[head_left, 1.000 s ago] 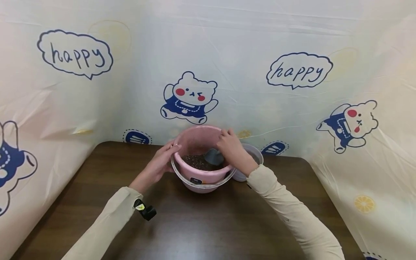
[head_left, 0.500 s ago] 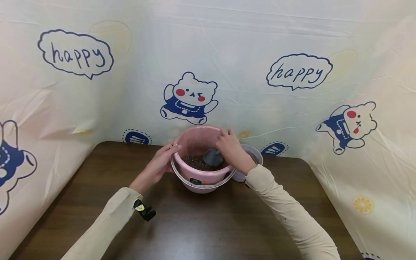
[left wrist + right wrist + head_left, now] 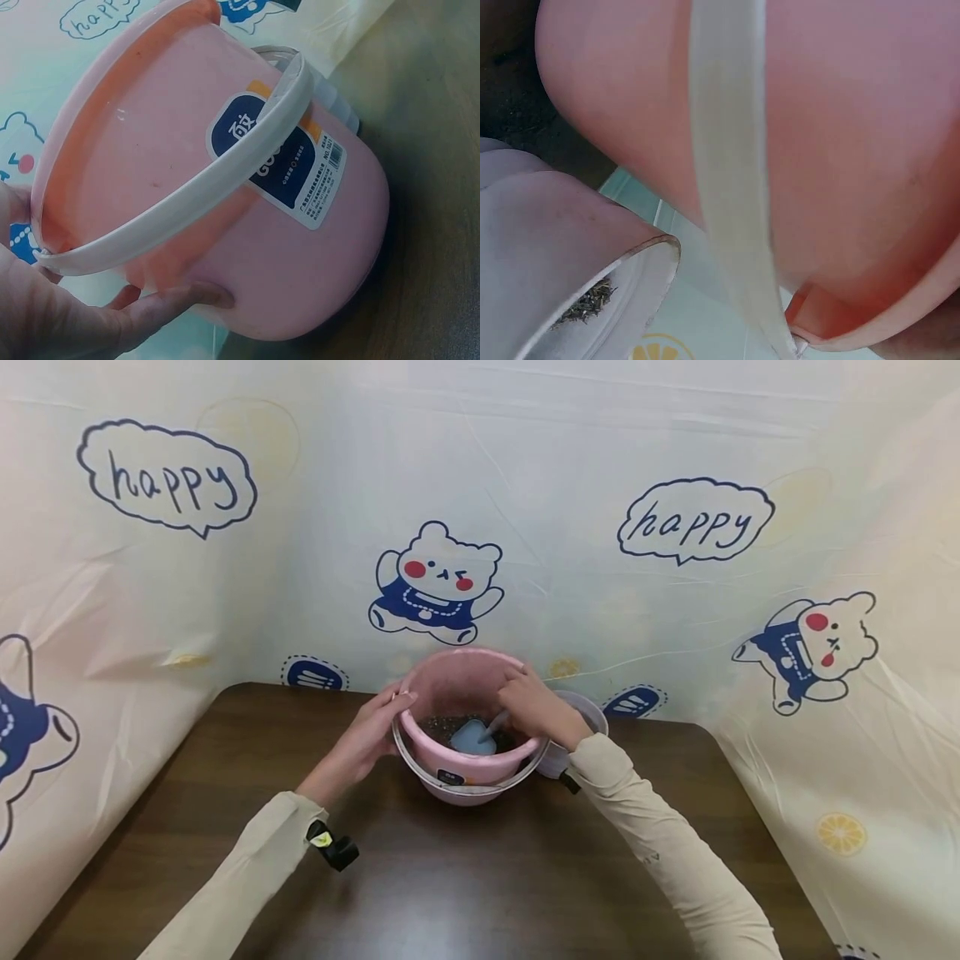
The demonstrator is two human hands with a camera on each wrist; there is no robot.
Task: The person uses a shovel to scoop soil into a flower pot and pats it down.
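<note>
A pink bucket (image 3: 457,681) stands on the table with dark soil (image 3: 438,724) inside. My left hand (image 3: 363,739) grips its left rim; in the left wrist view the thumb lies by the rim and the other fingers reach along the outer wall. My right hand (image 3: 542,706) is over the bucket's right side, holding the handle of a blue-grey trowel (image 3: 472,739). The trowel's blade rests at the soil, and the hand partly hides its handle. Down the front of the bucket hangs its white carry handle (image 3: 187,195). The right wrist view does not show the trowel.
Close to the bucket's right side is a whitish pot (image 3: 570,217) with dry dark bits (image 3: 589,301) inside. The brown table (image 3: 450,885) extends toward me. A printed curtain (image 3: 555,527) rises right behind the bucket.
The trowel blade has shifted left and toward me in the bucket, and its handle now shows. My right hand has tilted lower. The left hand and bucket have stayed in place.
</note>
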